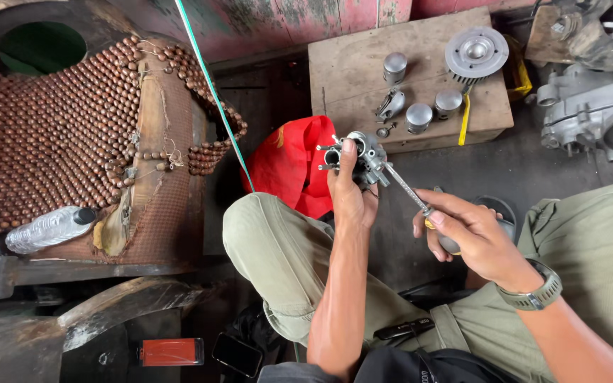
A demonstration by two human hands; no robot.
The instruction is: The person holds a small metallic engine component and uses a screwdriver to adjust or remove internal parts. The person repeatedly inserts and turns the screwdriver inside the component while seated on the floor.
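Note:
My left hand grips a small grey metal carburettor and holds it up above my left knee, thumb pressed on its top. My right hand is closed on the handle of a screwdriver. The screwdriver's shaft slants up to the left and its tip touches the carburettor's right side. A watch sits on my right wrist.
A wooden block ahead carries three metal pistons, a finned cylinder head and small parts. A red bag lies below it. An engine casing is at right, a beaded seat cover and plastic bottle at left.

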